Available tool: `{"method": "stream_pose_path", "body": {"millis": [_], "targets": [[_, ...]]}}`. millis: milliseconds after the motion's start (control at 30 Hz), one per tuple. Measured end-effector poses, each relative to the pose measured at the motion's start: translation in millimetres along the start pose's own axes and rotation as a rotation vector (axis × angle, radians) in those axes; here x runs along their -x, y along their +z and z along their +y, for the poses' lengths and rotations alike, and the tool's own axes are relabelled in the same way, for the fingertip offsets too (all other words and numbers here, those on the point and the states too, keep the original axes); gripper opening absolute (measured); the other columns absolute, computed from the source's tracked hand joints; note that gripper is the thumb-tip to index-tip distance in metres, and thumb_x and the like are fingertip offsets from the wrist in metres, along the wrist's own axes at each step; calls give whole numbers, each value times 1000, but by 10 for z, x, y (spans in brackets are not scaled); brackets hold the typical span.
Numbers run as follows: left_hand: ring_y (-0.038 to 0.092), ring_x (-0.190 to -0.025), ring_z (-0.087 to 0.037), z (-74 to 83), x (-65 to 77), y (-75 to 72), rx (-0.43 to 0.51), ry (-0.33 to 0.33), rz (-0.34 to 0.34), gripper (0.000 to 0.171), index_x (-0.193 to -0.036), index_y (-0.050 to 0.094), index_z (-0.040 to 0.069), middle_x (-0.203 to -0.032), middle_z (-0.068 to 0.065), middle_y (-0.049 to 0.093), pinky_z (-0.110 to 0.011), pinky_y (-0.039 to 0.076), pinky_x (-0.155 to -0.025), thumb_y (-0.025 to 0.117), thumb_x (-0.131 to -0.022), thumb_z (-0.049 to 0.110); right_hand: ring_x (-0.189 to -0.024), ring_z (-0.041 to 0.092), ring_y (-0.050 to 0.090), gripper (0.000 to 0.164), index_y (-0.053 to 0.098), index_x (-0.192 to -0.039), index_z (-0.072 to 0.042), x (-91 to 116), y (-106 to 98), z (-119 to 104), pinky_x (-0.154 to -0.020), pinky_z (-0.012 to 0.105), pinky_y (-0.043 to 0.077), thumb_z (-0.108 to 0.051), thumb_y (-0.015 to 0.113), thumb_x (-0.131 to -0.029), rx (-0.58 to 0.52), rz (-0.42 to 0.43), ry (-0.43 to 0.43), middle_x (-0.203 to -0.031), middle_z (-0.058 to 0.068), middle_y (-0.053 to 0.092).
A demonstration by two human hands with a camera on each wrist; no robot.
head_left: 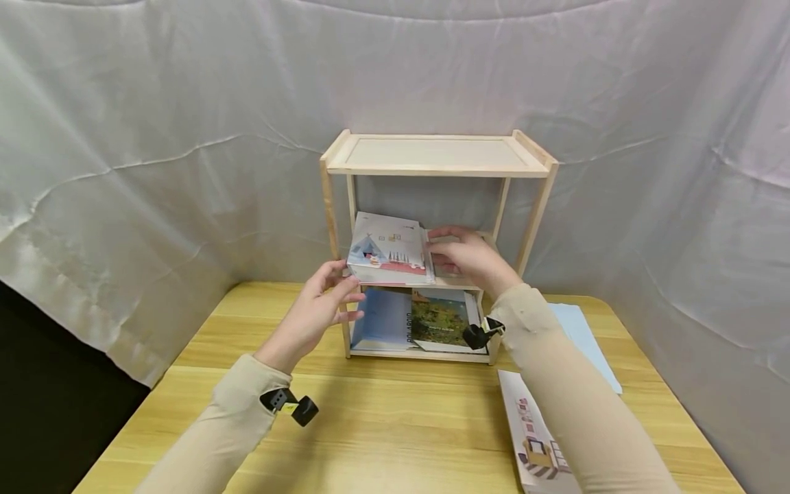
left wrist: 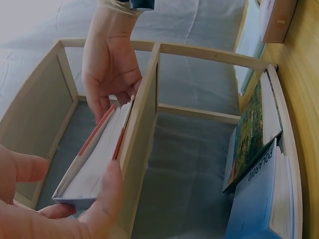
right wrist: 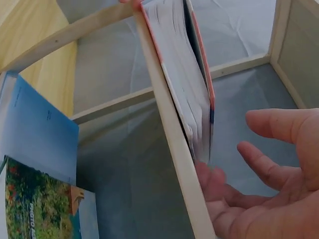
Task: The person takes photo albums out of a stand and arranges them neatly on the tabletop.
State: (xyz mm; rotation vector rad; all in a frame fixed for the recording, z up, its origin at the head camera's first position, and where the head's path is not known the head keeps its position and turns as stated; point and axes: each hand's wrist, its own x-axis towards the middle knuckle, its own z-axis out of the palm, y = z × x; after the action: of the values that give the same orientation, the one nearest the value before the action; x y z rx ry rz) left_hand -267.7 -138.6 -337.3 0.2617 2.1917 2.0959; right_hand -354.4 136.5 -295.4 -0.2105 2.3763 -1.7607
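A thick book [head_left: 387, 241] with a white illustrated cover lies flat on the middle shelf of a small wooden rack [head_left: 441, 171]. At the book's left front corner is my left hand [head_left: 316, 302], fingers loosely spread and touching the edge. My right hand [head_left: 469, 259] reaches to its right end. In the right wrist view, the thumb and forefinger stand apart from the book, while other fingertips touch its end near the shelf edge. The left wrist view shows the book's page block [left wrist: 97, 159] between both hands.
On the bottom shelf lean a blue POLAROID book [head_left: 384, 319] and a photo book with a green leafy cover [head_left: 441, 319]. An illustrated white book [head_left: 531, 425] and a light blue flat item [head_left: 580, 336] lie on the wooden table [head_left: 382, 425] at right. Grey cloth [head_left: 247, 103] hangs behind.
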Motion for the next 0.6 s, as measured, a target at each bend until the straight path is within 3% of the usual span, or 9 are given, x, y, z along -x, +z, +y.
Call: {"method": "stream_pose_path", "body": {"millis": [200,433,600], "targets": [[69,-110,-20,14,5,1,31,8,-3,49,-160,34,5,-138,-18,46,-33,67,-92,48,-116,21,-108,21,70,50,52,-153,-5,-16,30,-9,-69,22,45,-18,65,-107,3,26,9,-143,19,64],[69,-104,-17,38,-1,-7,41,15,6,37,-148,41,4,-134,-15,48,-35,67,-92,47,-117,20,-102,17,68,51,49,-154,-4,-5,52,-18,-65,22,40,-17,65,-107,-27,16,23,-146,20,61],[69,-106,-20,44,-9,-12,33,20,11,27,-139,43,5,-131,-13,48,-37,67,-94,46,-117,21,-89,15,59,49,52,-151,-6,13,76,-36,-65,23,40,-21,66,-106,7,20,23,-128,11,63]]}}
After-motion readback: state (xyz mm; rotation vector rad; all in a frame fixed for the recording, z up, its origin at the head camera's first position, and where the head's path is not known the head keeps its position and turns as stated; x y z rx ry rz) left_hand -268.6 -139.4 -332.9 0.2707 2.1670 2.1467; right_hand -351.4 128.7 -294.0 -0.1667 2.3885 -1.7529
